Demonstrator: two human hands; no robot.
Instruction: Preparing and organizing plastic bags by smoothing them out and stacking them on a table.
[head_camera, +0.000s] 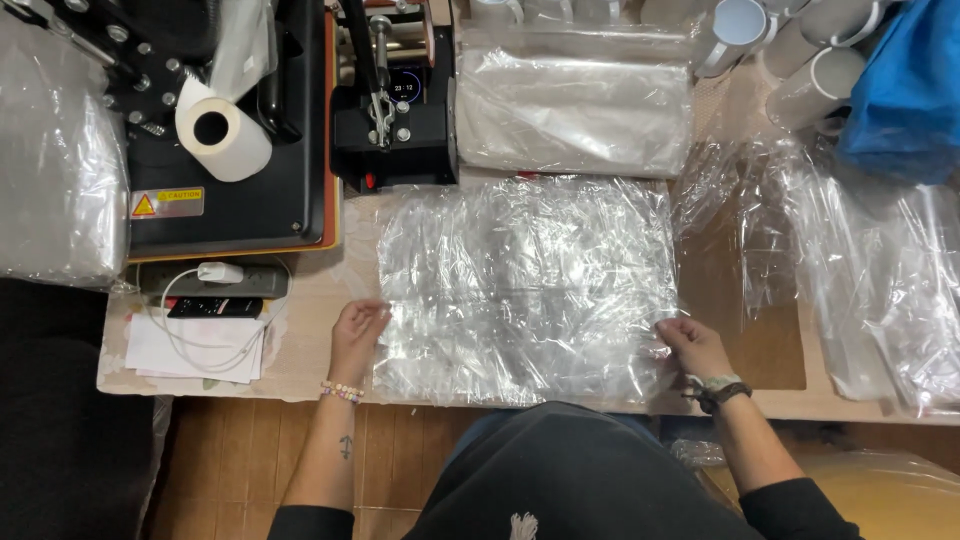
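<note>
While my left hand (355, 335) and right hand (692, 345) pinch the clear plastic sheet (525, 285), an uneven grip could wrinkle it.

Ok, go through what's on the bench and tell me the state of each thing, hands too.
Clear plastic sheet: spread flat, crinkled.
Left hand: pinching the sheet's left edge.
Right hand: pinching the sheet's right edge.
Paper roll: lying on its side on the flat press.
Mug press: display lit.
Stack of clear bags: lying flat.
Mugs: lying on their sides.
</note>
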